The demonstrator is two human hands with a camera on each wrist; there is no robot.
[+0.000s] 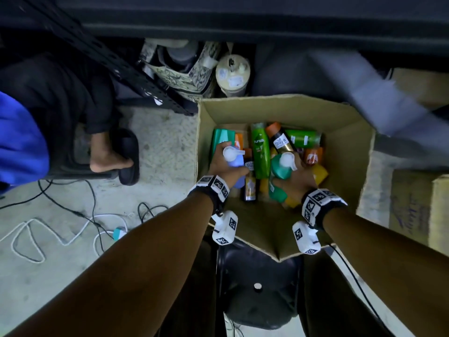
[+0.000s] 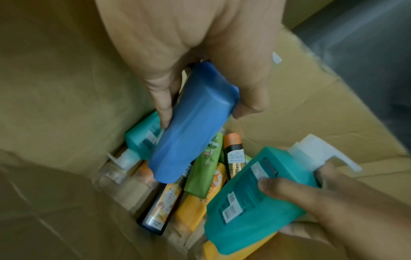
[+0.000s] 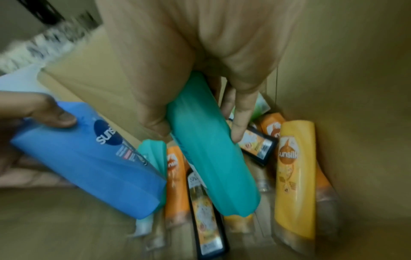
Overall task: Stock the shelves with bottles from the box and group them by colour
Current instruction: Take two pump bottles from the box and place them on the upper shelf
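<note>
An open cardboard box (image 1: 243, 110) holds several bottles in green, orange, yellow and black. My left hand (image 1: 222, 167) grips a blue pump bottle (image 1: 236, 161) with a white pump, lifted above the box's left side; the blue pump bottle (image 2: 193, 123) fills the left wrist view. My right hand (image 1: 300, 177) grips a teal pump bottle (image 1: 279, 173) over the middle of the box. The right wrist view shows that teal pump bottle (image 3: 209, 149) between thumb and fingers, with the blue bottle (image 3: 89, 158) at its left.
A black metal shelf post (image 1: 102, 59) slants at the upper left. Another person's sandalled foot (image 1: 116, 156) stands left of the box. Cables and a power strip (image 1: 119, 233) lie on the concrete floor. More cardboard (image 1: 413, 210) sits at the right, a black stool (image 1: 257, 285) below the box.
</note>
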